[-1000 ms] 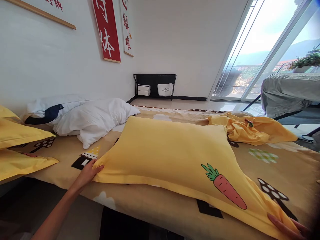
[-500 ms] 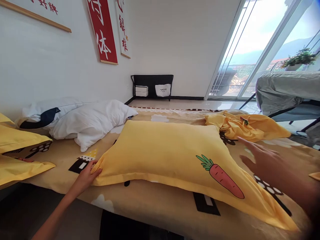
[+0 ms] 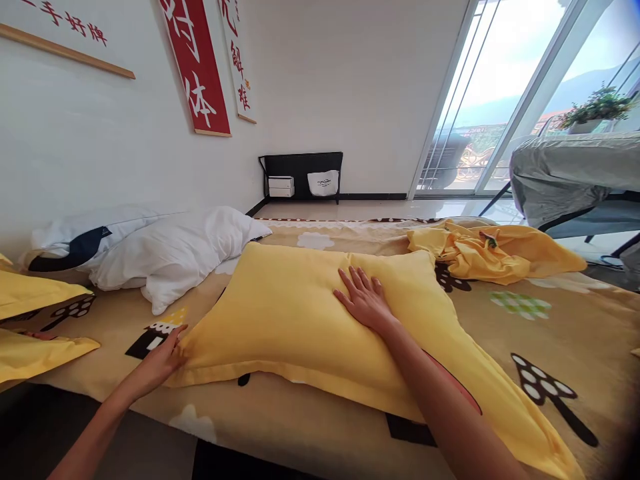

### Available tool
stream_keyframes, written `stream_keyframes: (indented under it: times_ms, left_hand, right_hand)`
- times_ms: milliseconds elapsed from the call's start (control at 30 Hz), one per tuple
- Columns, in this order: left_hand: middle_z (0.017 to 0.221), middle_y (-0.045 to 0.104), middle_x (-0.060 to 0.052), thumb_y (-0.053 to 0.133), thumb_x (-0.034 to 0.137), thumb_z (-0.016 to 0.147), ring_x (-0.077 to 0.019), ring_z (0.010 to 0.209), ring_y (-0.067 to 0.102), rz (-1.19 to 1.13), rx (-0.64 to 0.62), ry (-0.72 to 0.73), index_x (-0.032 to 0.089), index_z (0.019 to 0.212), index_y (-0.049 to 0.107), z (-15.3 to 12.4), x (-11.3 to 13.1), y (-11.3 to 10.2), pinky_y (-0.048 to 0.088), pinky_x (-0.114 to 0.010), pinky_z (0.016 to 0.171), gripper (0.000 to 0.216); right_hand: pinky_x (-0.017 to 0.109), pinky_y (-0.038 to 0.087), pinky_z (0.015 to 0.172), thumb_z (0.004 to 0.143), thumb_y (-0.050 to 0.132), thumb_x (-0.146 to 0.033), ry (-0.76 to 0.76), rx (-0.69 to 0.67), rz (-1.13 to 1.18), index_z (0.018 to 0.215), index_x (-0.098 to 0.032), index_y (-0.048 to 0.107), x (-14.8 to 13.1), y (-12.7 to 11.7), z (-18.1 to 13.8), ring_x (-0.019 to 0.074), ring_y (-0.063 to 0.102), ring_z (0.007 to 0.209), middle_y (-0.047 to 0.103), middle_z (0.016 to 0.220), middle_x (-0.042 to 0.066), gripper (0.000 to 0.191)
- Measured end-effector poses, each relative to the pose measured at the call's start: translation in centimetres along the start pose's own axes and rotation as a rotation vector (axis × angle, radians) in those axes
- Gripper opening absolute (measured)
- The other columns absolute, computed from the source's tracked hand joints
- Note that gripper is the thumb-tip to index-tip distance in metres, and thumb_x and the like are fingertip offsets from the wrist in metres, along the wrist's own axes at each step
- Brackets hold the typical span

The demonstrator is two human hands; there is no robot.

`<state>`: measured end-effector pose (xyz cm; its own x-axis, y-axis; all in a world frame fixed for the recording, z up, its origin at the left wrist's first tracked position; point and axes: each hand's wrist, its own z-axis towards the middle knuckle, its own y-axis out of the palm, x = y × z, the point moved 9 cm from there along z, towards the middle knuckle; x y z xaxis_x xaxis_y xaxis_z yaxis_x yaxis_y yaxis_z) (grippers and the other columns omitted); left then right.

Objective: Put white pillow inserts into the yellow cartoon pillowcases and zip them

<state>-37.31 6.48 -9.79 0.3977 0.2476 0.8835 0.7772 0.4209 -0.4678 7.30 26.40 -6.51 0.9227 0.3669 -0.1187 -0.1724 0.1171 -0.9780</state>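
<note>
A plump yellow pillow (image 3: 280,300) in a flanged case lies across the patterned bed sheet (image 3: 480,360). My left hand (image 3: 160,363) is closed at the pillow's left corner, with some of its fingers hidden against the fabric. Flat on the upper middle of the pillow rests my right hand (image 3: 365,300), its fingers spread and pressing lightly into the cloth. My right forearm covers most of the printed carrot (image 3: 457,387), leaving only a reddish strip in sight.
White pillows (image 3: 170,247) lie against the wall at left. More yellow cases (image 3: 45,353) are at the left edge, and a crumpled yellow cloth (image 3: 485,253) lies at far right. Beyond the bed stand a black rack (image 3: 305,163) and a grey-covered piece of furniture (image 3: 565,167).
My right hand has come from the air at the pillow's right side onto its top. My left hand stays at the left corner. The view has shifted slightly.
</note>
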Motion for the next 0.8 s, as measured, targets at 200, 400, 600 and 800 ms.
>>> stream_keyframes:
  times_ms: [200, 400, 600, 800]
  left_hand:
    - [0.148, 0.044, -0.004, 0.052, 0.013, 0.072, -0.0259, 0.14, 0.031, 0.222, -0.062, 0.633, 0.022, 0.13, 0.056, -1.3, 21.1, 9.9, 0.015, -0.036, 0.119, 0.059]
    - [0.155, 0.029, -0.011, 0.034, 0.032, 0.095, -0.0246, 0.144, 0.023, 0.715, -0.233, 0.799, 0.019, 0.144, 0.042, 0.9, 25.5, 28.3, 0.012, -0.049, 0.117, 0.051]
    - [0.158, 0.021, -0.008, 0.03, 0.054, 0.095, -0.0247, 0.146, 0.018, 0.72, -0.148, 0.575, 0.024, 0.148, 0.034, 5.3, 19.2, 25.6, 0.008, -0.051, 0.117, 0.061]
    - [0.16, 0.011, -0.006, 0.024, 0.062, 0.093, -0.0257, 0.148, 0.009, 0.654, -0.12, 0.334, 0.027, 0.152, 0.022, 8.8, 13.6, 18.8, 0.007, -0.056, 0.116, 0.069]
  right_hand:
    - [0.052, 0.012, 0.115, 0.095, 0.018, -0.061, 0.006, 0.001, -0.041, 0.153, -0.026, 0.018, -0.8, -0.8, 0.2, 0.0247, 0.008, 0.146, 0.015, 0.159, 0.007, 0.068]
    - [0.052, 0.013, 0.116, 0.095, 0.018, -0.059, -0.027, 0.011, -0.038, 0.152, -0.028, 0.023, -0.2, -1.0, -0.3, 0.0233, 0.012, 0.146, 0.02, 0.158, 0.005, 0.065]
    - [0.045, 0.014, 0.118, 0.098, 0.018, -0.052, 0.05, 0.102, -0.03, 0.15, -0.03, 0.027, 4.8, -1.9, -1.2, 0.0173, 0.018, 0.145, 0.022, 0.157, -0.002, 0.057]
    - [0.049, 0.016, 0.117, 0.096, 0.016, -0.055, 0.308, 0.237, 0.092, 0.151, -0.027, 0.025, 13.2, -0.1, -4.9, 0.0181, 0.019, 0.144, 0.023, 0.157, 0.002, 0.062]
